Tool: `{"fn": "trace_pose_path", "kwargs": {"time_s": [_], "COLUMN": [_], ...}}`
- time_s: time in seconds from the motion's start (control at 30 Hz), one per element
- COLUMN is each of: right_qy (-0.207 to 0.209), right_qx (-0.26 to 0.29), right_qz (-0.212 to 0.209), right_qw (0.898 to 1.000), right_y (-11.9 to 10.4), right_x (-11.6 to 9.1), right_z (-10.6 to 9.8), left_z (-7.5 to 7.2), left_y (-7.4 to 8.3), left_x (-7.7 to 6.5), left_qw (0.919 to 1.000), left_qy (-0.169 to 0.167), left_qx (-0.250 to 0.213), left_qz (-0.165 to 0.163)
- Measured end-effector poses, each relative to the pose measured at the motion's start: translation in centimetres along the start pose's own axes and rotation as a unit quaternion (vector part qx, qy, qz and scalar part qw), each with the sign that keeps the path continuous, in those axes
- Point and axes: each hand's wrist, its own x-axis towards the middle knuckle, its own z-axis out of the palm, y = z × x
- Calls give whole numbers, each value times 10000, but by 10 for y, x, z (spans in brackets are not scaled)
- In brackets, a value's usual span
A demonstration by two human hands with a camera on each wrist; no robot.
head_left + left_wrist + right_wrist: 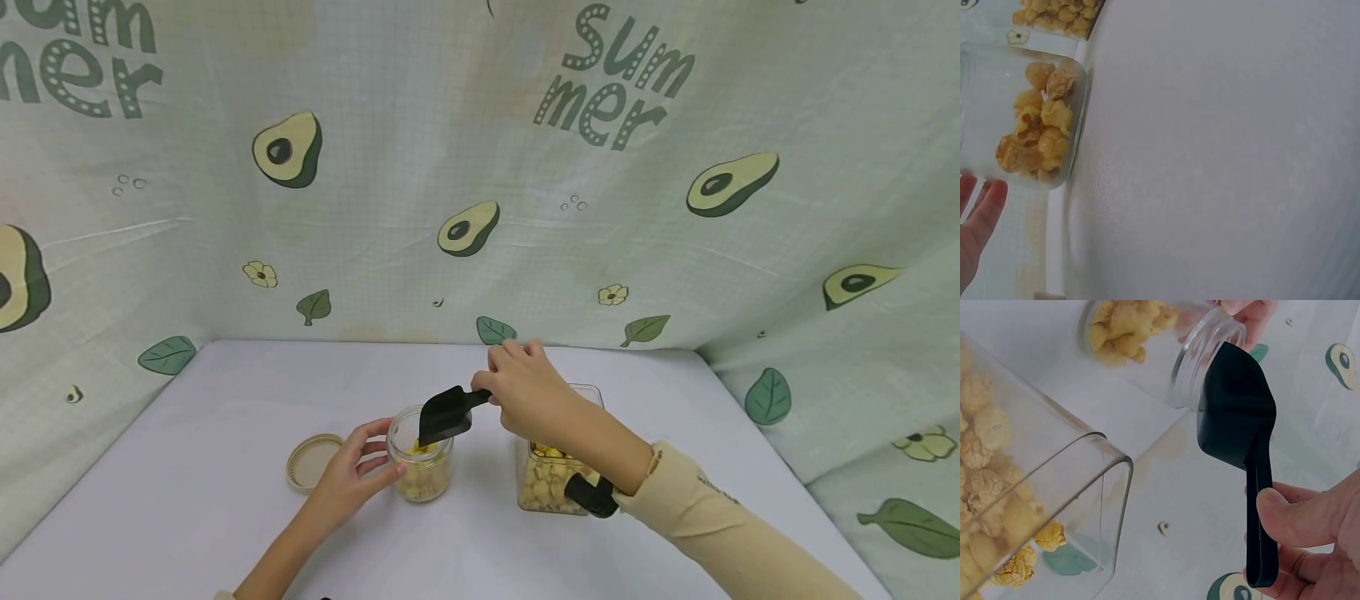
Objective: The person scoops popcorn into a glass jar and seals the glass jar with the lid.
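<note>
In the head view, my left hand (341, 483) holds a clear glass jar (427, 482) on its left side, thumb in front and fingers behind. Caramel popcorn (1041, 128) fills the jar's lower part. My right hand (528, 396) pinches the handle of a black scoop (445, 417) between thumb and fingers. The scoop tilts down, its tip at the jar's mouth; in the right wrist view the scoop's bowl (1235, 412) overlaps the rim. Beneath my right forearm stands a clear rectangular container (1054, 425) with more popcorn, partly hidden in the head view.
A round lid (313, 463) lies on the white table (247, 417) left of the jar, partly behind my left hand. A curtain (375, 167) printed with avocados and leaves hangs behind and at both sides. A black wrist device (592, 497) sits over the container's front.
</note>
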Motion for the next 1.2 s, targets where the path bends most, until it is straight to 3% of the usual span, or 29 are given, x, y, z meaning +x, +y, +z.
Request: {"fn": "trace_pose_path", "kwargs": {"time_s": [0.53, 0.9, 1.2], "right_qy": [396, 534, 796], "right_qx": [23, 371, 1156], "right_qz": [-141, 315, 653], "right_qw": [9991, 9974, 9880], "right_y": [1, 11, 24], "right_x": [-2, -7, -23], "right_z": [9, 7, -1], "left_z": [-1, 1, 1], "left_y": [-3, -2, -2], "left_x": [2, 1, -1], "left_qw": [10000, 10000, 9999], "left_qy": [45, 20, 77], "left_qx": [-49, -79, -62], "left_qz": [31, -50, -87]}}
